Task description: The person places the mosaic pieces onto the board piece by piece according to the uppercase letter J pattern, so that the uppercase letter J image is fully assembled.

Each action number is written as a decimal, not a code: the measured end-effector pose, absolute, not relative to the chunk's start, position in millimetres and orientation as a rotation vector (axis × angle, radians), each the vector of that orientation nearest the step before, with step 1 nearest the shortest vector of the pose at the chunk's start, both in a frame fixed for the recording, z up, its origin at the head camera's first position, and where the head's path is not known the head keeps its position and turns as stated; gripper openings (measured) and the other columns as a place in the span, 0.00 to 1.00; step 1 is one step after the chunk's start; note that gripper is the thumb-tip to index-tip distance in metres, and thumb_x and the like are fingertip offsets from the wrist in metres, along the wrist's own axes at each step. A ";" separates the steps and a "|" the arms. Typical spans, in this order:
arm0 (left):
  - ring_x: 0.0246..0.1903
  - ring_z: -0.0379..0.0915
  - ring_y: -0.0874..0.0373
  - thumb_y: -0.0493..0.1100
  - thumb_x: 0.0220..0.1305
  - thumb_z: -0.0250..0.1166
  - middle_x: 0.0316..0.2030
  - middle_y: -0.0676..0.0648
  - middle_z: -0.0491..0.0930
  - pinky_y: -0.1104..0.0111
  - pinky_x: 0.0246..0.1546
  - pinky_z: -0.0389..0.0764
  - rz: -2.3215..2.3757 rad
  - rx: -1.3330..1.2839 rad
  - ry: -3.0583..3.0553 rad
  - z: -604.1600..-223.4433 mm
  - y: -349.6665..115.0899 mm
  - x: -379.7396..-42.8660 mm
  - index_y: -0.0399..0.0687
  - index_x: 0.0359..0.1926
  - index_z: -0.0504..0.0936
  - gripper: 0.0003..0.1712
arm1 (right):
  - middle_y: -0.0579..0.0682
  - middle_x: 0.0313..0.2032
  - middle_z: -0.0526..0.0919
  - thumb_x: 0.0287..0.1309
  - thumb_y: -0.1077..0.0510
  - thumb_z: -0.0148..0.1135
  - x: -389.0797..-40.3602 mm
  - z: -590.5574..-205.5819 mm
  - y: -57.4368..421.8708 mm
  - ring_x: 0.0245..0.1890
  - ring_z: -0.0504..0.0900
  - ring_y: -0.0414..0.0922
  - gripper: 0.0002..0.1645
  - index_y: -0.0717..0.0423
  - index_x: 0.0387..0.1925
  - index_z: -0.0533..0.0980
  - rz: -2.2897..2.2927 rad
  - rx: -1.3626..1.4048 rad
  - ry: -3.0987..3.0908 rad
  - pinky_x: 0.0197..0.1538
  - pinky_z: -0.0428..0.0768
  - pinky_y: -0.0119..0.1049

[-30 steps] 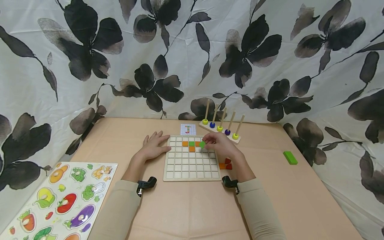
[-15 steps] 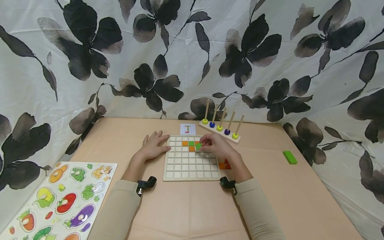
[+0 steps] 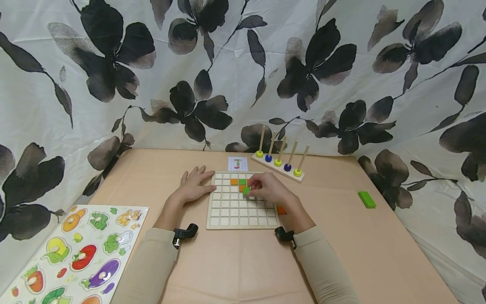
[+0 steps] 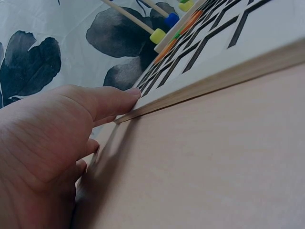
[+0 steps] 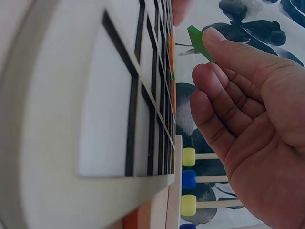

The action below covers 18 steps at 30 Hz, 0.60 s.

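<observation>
My right hand (image 3: 271,188) pinches a green square tile (image 3: 246,191) by its edge, over the white gridded board (image 3: 226,207). In the right wrist view the tile (image 5: 198,40) is tilted between thumb and fingertips, with the other fingers curled loosely. On the board lie an orange tile (image 3: 234,182), a green tile (image 3: 242,182) beside it and another orange tile (image 3: 241,188) one row nearer; my fingers cover the squares to their right. My left hand (image 3: 195,185) rests at the board's left edge, fingers spread, thumb (image 4: 128,98) touching the rim.
Behind the board lies a small pattern card (image 3: 238,164). A peg rack (image 3: 262,162) with yellow and blue beads stands at the back. An orange piece (image 3: 281,210) lies right of the board, a green block (image 3: 367,199) farther right. A vegetable picture board (image 3: 89,237) lies front left.
My right hand has moved left and slightly nearer with the green tile. Red pieces right of the board are now hidden behind my right forearm. The left hand has stayed still.
</observation>
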State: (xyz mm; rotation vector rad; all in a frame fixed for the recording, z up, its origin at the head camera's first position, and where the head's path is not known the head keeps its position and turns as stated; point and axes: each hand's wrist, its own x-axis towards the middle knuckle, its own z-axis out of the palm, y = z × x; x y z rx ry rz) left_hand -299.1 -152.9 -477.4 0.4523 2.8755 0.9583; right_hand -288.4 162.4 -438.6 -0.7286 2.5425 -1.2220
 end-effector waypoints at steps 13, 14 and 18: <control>0.82 0.34 0.32 0.58 0.70 0.64 0.82 0.33 0.48 0.36 0.77 0.27 0.953 0.460 2.878 -478.6 -153.0 -300.0 0.49 0.77 0.68 0.40 | 0.46 0.30 0.82 0.59 0.60 0.77 -285.7 -443.5 154.5 0.33 0.78 0.44 0.11 0.58 0.40 0.83 -1.081 -0.790 2.606 0.37 0.79 0.30; 0.82 0.34 0.32 0.58 0.70 0.64 0.82 0.33 0.48 0.36 0.77 0.27 0.952 0.461 2.878 -478.7 -153.0 -300.1 0.49 0.77 0.68 0.40 | 0.46 0.31 0.82 0.59 0.60 0.76 -285.8 -443.9 154.3 0.33 0.78 0.43 0.11 0.57 0.40 0.83 -1.070 -0.789 2.611 0.37 0.79 0.30; 0.82 0.34 0.32 0.58 0.71 0.64 0.82 0.33 0.49 0.35 0.77 0.27 0.947 0.461 2.881 -478.8 -152.8 -300.4 0.49 0.77 0.68 0.40 | 0.46 0.31 0.81 0.59 0.59 0.77 -285.8 -445.3 153.4 0.34 0.78 0.43 0.11 0.56 0.41 0.83 -1.042 -0.775 2.622 0.38 0.79 0.30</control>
